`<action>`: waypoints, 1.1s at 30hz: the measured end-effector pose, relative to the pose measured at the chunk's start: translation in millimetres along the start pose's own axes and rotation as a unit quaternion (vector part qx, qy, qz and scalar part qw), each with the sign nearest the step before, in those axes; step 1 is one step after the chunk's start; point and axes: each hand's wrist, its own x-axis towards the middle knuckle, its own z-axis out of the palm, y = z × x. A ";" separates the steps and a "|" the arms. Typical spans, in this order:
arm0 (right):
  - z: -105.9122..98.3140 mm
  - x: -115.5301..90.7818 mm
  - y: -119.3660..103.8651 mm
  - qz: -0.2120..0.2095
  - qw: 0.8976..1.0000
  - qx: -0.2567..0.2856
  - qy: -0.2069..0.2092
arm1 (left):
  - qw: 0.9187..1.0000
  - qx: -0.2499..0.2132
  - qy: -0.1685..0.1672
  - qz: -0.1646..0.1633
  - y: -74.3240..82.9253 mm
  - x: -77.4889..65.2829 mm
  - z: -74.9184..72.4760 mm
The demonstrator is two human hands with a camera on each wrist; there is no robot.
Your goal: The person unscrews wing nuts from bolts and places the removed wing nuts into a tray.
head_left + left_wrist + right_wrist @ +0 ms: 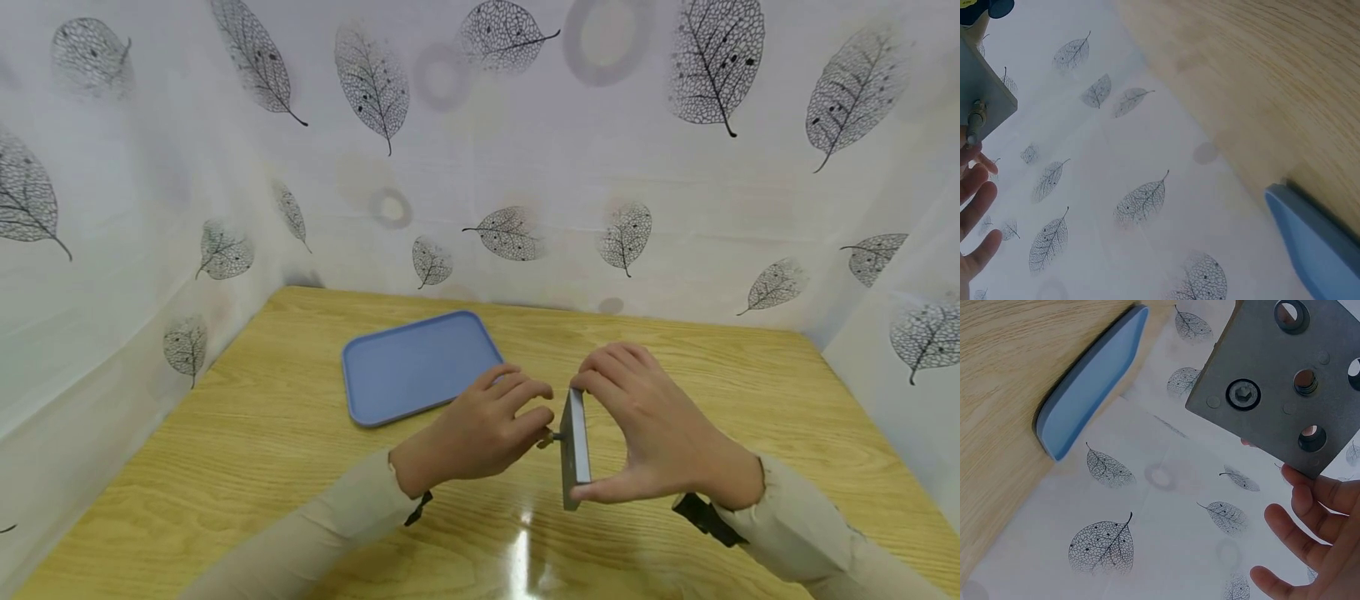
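My right hand (652, 433) grips a square grey metal plate (576, 450) on edge, thumb at the near lower end and fingers on the upper end. The right wrist view shows the plate's face (1272, 375) with several round holes and a hex socket bolt head (1243, 394) seated in one. From the other face the bolt shank (974, 128) sticks out, with a brass-coloured nut (980, 111) on it. My left hand (487, 425) has its fingertips at the bolt's free end; its other fingers (982, 206) are spread loosely.
A blue tray (420, 367) lies on the wood-grain table (247, 417), behind and left of the hands. White curtains (465, 167) with a leaf print surround the table at the back and sides. A black strap (705, 521) sits at the right wrist.
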 end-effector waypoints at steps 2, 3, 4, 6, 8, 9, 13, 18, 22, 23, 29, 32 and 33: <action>-0.2 0.0 -0.1 0.000 1.000 0.001 0.000 | 1.000 -0.002 0.001 -0.005 0.4 0.2 -0.2; -0.2 0.0 -0.1 0.000 1.000 0.001 0.001 | 1.000 -0.004 0.002 -0.006 0.6 0.3 -0.2; -0.2 -0.1 -0.1 0.000 1.000 0.001 0.000 | 1.000 -0.005 0.004 -0.007 0.8 0.1 -0.1; -0.1 -0.3 -0.1 0.000 1.000 0.001 0.000 | 1.000 -0.008 0.010 -0.005 1.2 -0.2 0.4; 0.0 -0.6 0.0 0.000 1.000 0.001 0.001 | 1.000 -0.010 0.016 -0.002 1.5 -0.7 1.2; -0.1 -0.6 -0.1 0.001 1.000 0.000 0.001 | 1.000 -0.010 0.019 0.000 1.6 -0.9 1.6; -0.1 -0.6 0.0 0.002 1.000 0.001 -0.001 | 1.000 -0.012 0.017 0.005 1.4 -1.5 2.5; -0.1 -0.8 0.1 0.001 1.000 -0.002 0.000 | 0.999 -0.032 -0.005 0.010 0.2 -3.4 1.4; 0.1 -1.0 0.0 0.000 1.000 -0.002 -0.001 | 0.999 -0.039 -0.025 0.013 -0.1 -4.8 0.0; 0.0 -1.2 -0.1 0.000 1.000 -0.002 -0.002 | 0.999 -0.037 -0.029 0.014 -0.1 -5.0 -0.3; 0.2 -1.1 -0.5 0.001 1.000 0.002 -0.003 | 0.999 -0.022 -0.038 0.011 -0.2 -4.7 -1.5; 0.2 -0.8 -0.8 0.001 1.000 0.003 -0.004 | 1.000 -0.014 -0.023 0.004 -1.0 -3.5 -1.8; 0.1 -0.5 -0.9 0.001 1.000 0.003 -0.004 | 1.000 -0.012 -0.015 0.002 -1.3 -3.0 -1.9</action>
